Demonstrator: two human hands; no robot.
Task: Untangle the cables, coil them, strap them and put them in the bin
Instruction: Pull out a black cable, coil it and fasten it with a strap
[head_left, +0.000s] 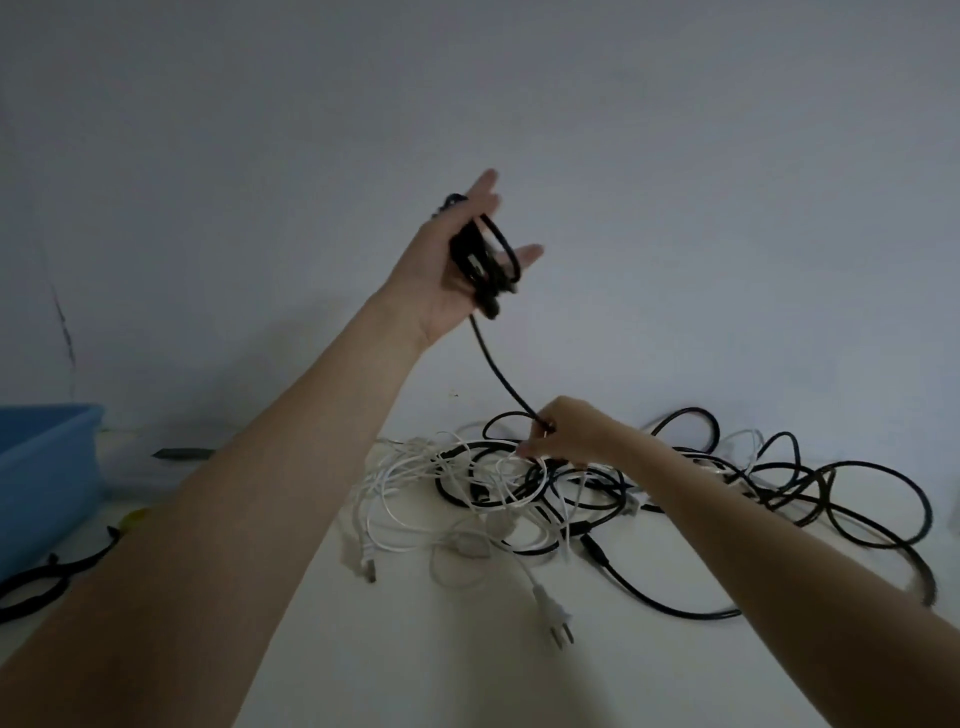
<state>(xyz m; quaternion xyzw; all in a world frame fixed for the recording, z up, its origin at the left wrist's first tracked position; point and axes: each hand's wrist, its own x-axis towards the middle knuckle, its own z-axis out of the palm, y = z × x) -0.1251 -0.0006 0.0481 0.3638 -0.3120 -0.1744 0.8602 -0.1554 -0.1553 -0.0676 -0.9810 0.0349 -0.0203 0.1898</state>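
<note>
My left hand (447, 270) is raised high in front of the wall, palm up, fingers straight. Black cable loops (480, 262) are wound around the palm. From that coil a black cable (501, 374) runs down to my right hand (566, 431), which pinches it just above the pile. Below lies a tangle of black cables (810, 483) and thin white cables (415, 483) on the white table (415, 665). A white two-pin plug (556, 613) lies at the front of the pile.
A blue bin (41, 478) stands at the left edge of the table. Black straps (36, 582) lie in front of it, beside a small yellow object (132, 517). A dark flat item (182, 453) lies near the wall.
</note>
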